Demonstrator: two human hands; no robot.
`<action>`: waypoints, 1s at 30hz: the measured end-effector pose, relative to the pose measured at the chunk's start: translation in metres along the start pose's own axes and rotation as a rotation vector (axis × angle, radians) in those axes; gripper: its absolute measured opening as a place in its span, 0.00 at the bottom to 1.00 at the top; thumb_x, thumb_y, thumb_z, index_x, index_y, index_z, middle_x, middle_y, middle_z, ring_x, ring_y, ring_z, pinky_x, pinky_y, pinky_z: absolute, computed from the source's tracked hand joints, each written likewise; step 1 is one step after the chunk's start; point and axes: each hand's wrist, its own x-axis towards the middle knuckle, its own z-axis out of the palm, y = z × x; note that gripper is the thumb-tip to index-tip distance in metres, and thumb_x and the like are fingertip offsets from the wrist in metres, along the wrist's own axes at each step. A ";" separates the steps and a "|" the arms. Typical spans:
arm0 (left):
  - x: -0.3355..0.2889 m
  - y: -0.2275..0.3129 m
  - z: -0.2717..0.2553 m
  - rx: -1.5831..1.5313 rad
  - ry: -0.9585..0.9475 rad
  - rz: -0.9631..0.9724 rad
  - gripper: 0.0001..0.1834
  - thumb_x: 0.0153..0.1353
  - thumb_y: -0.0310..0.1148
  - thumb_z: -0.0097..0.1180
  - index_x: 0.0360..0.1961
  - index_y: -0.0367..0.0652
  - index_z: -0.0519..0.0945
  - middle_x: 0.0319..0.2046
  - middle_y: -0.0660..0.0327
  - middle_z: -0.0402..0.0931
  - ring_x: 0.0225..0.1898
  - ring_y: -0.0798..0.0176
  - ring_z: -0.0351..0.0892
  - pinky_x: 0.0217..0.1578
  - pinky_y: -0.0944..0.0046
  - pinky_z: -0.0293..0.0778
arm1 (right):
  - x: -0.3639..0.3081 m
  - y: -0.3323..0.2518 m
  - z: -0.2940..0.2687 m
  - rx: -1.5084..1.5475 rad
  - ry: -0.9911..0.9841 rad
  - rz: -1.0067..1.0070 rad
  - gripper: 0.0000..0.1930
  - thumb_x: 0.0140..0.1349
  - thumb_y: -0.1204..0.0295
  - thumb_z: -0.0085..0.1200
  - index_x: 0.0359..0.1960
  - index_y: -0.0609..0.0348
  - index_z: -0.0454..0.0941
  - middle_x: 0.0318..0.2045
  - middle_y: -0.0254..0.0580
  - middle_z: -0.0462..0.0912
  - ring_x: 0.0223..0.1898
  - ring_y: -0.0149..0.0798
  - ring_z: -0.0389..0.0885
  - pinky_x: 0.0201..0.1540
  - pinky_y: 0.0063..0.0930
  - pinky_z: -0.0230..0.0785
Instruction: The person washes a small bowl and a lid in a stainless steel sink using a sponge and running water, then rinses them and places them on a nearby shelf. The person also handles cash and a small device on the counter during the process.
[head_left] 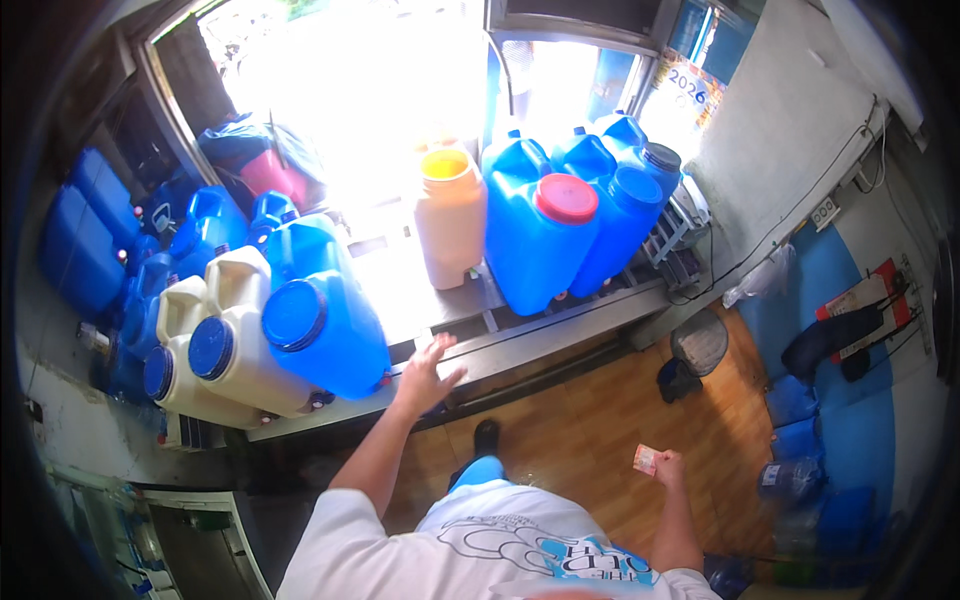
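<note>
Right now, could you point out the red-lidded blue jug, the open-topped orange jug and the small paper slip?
Red-lidded blue jug (533, 250), head view: front of its body.
Open-topped orange jug (451, 225), head view: middle of its body.
Small paper slip (645, 459), head view: its exposed face.

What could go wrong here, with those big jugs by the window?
The left hand is open close to the blue jug at the bench's front edge; a bump might tip it. The orange container looks uncapped, so dirt could get in. The small reddish paper sticks out of the right hand and might drop to the floor.
</note>
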 end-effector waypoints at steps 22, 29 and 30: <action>0.452 0.116 0.029 0.465 0.014 -0.394 0.48 0.52 0.61 0.61 0.65 0.37 0.66 0.58 0.45 0.72 0.61 0.50 0.72 0.60 0.50 0.68 | 0.357 -0.147 -0.091 0.457 -0.384 -0.144 0.09 0.56 0.74 0.57 0.37 0.67 0.80 0.36 0.40 0.84 0.38 0.33 0.80 0.41 0.30 0.71; 0.431 0.093 0.067 0.048 -0.005 -0.686 0.45 0.56 0.58 0.58 0.62 0.29 0.66 0.54 0.42 0.74 0.53 0.51 0.77 0.54 0.55 0.71 | 0.434 -0.366 -0.187 1.112 -0.893 -0.705 0.20 0.61 0.67 0.58 0.51 0.64 0.75 0.58 0.52 0.74 0.60 0.45 0.72 0.65 0.40 0.59; 0.423 0.092 0.072 0.081 0.043 -0.665 0.42 0.56 0.56 0.58 0.60 0.29 0.69 0.52 0.42 0.75 0.53 0.50 0.77 0.53 0.55 0.72 | 0.439 -0.404 -0.192 1.063 -0.919 -0.735 0.21 0.61 0.65 0.57 0.52 0.66 0.75 0.59 0.51 0.74 0.61 0.44 0.71 0.65 0.40 0.58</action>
